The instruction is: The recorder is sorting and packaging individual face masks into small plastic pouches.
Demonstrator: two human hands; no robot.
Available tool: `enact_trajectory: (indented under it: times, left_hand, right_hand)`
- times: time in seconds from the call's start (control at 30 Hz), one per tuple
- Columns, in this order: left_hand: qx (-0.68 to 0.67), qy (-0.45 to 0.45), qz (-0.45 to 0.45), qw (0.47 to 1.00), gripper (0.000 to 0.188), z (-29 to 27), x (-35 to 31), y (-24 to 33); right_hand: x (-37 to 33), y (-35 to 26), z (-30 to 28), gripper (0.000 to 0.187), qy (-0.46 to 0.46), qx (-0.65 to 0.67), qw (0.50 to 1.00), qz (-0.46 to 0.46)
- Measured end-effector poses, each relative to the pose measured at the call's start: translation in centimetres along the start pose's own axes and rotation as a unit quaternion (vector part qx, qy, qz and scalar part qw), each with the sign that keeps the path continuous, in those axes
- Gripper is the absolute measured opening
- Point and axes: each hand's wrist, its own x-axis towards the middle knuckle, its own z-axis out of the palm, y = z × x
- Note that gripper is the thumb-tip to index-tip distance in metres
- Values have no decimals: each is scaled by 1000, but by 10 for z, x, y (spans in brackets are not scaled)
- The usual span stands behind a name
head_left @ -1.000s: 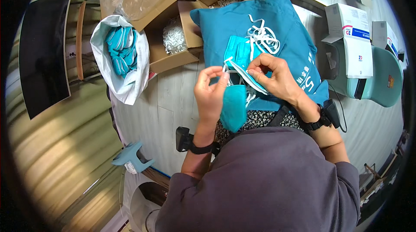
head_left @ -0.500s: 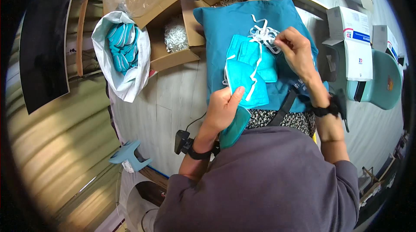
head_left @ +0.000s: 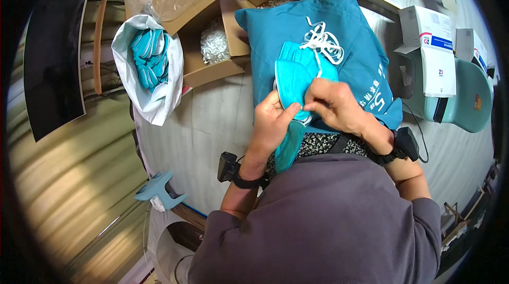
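My left hand (head_left: 271,121) is closed, pinching the lower edge of a bright teal face mask (head_left: 289,81) between thumb and fingers. My right hand (head_left: 339,105) meets it there, thumb and fingertips pressed together at the mask's edge; whatever lies between them is too small to make out. More teal mask fabric (head_left: 295,51) lies beneath, on a blue-teal cloth bag (head_left: 355,29) over my lap. Loose white straps (head_left: 324,43) are heaped at its far end. A darker teal piece (head_left: 289,149) hangs below my left hand.
Left of the bag stands a white sack (head_left: 121,53) holding several teal pieces. Cardboard boxes (head_left: 214,72) with white stringy material are at the far side. White printed boxes (head_left: 439,72) rest around a pale green chair (head_left: 472,98) at right. A blue stool (head_left: 159,189) is at lower left.
My right hand has come down and left from beside the straps to the mask's lower edge, meeting my left hand. The held mask has turned more upright, and its strap has shifted.
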Motion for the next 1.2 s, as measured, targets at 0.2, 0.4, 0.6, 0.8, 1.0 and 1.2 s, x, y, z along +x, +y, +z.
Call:
enact_trajectory:
  times: [0.2, 0.4, 0.6, 0.8, 1.0, 1.2]
  left_hand:
    - [104, 62, 5, 993, 22, -34, -23, 33]
    - [342, 109, 52, 932, 9, -50, -20, 45]
    - [320, 62, 192, 926, 9, -55, -19, 54]
    - [87, -1, 100, 991, 38, -54, -21, 55]
    - [123, -16, 183, 975, 43, -22, -2, 62]
    - [-9, -124, -68, 990, 32, 10, -1, 75]
  right_hand:
    - [17, 32, -65, 10, 55, -233, 961, 139]
    - [50, 25, -35, 39, -5, -223, 974, -52]
    - [70, 42, -16, 36, -148, -312, 938, -14]
    - [42, -16, -45, 27, -45, -308, 948, -68]
    - [23, -72, -63, 19, 118, -319, 908, -246]
    - [11, -62, -59, 26, 125, -313, 898, -283]
